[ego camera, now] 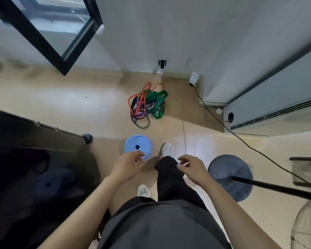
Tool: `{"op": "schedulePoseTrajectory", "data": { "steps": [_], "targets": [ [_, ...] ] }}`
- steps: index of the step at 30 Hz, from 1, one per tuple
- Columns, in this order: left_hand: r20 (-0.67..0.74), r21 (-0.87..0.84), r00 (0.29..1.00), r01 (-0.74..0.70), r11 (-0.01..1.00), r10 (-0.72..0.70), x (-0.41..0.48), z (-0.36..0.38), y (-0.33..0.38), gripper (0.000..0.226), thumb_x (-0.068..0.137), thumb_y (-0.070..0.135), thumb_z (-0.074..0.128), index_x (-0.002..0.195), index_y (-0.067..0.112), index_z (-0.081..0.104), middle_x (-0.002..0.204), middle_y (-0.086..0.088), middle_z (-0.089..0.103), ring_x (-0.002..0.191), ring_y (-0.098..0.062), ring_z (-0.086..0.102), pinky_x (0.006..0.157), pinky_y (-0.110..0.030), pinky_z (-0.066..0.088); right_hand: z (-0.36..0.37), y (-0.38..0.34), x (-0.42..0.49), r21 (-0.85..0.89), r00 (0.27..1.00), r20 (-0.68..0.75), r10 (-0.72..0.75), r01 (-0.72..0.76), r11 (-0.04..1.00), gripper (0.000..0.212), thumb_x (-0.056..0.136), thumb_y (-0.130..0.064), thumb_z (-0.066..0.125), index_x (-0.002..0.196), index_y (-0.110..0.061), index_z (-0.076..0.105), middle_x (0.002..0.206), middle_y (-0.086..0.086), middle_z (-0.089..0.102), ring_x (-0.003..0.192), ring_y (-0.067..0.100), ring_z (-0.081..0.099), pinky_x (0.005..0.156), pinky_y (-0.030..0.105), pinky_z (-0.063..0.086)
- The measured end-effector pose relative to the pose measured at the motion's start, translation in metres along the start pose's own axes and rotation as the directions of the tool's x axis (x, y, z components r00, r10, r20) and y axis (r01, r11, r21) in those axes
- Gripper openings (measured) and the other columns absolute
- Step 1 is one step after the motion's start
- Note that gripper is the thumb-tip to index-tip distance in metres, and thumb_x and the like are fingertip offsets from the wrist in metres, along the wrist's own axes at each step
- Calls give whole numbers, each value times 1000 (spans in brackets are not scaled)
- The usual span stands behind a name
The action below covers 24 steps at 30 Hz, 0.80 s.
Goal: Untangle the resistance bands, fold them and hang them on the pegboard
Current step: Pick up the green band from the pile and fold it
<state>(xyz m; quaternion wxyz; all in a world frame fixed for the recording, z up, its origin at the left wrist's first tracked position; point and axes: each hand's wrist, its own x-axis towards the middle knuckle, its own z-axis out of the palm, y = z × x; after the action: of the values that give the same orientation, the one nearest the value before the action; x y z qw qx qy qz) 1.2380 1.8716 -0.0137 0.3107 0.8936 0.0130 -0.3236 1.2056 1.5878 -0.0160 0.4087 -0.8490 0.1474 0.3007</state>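
A tangled heap of resistance bands (pixel 147 103) lies on the tan floor near the wall's foot: orange, green, purple and black loops wound together. My left hand (pixel 127 163) hovers well short of the heap, above a blue stool, fingers loosely curled and holding nothing. My right hand (pixel 191 166) hangs at the same height over my forward leg, fingers apart and empty. Both hands are far from the bands. No pegboard shows in this view.
A round blue stool (pixel 138 146) stands just ahead of my left hand. A fan's dark round base (pixel 230 177) and pole sit at the right. A black cable (pixel 241 139) crosses the floor from a wall socket. A dark cabinet (pixel 34 168) fills the left; an air-conditioning unit (pixel 276 105) stands right.
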Motion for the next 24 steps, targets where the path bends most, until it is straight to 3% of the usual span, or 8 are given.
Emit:
{"op": "schedulePoseTrajectory", "data": {
  "steps": [8,11,15,20,24],
  "targets": [
    [-51,-177,994,84,981,-94,115,-76,32,21,93,23,69,109,34,63,98,11,69,92,-8,65,80,-23,53,-62,-48,131,0,998,64,-6,6,1000,17,86,-26,65,102,-31,67,95,-10,69,87,13,66,83,28,53],
    [-61,-180,993,87,980,-100,158,-112,45,22,93,21,68,112,30,65,97,12,70,90,-3,64,74,-13,46,-85,-76,177,-35,998,65,7,-5,999,22,88,-24,66,110,-24,69,99,-6,69,89,16,65,86,32,53],
    [-69,-166,993,84,983,-96,208,-153,43,23,89,27,71,112,32,69,95,15,73,88,-1,67,84,-27,55,-96,-111,224,-27,997,73,29,-27,999,26,88,-26,67,114,-24,68,100,-7,68,91,14,64,88,33,53],
    [-59,-177,997,31,984,-42,295,-204,28,21,87,26,72,108,32,72,93,15,74,87,-5,69,86,-32,56,-92,-151,283,39,994,12,112,-113,993,24,88,-25,69,112,-25,67,98,-6,68,87,14,65,85,33,54],
    [84,-53,993,-80,995,84,381,-238,8,23,88,28,70,110,34,69,92,17,71,86,-4,69,85,-32,56,-65,-176,322,86,973,-44,226,-222,971,23,86,-25,71,107,-32,66,99,-6,69,84,13,67,84,29,53]
  ]
}}
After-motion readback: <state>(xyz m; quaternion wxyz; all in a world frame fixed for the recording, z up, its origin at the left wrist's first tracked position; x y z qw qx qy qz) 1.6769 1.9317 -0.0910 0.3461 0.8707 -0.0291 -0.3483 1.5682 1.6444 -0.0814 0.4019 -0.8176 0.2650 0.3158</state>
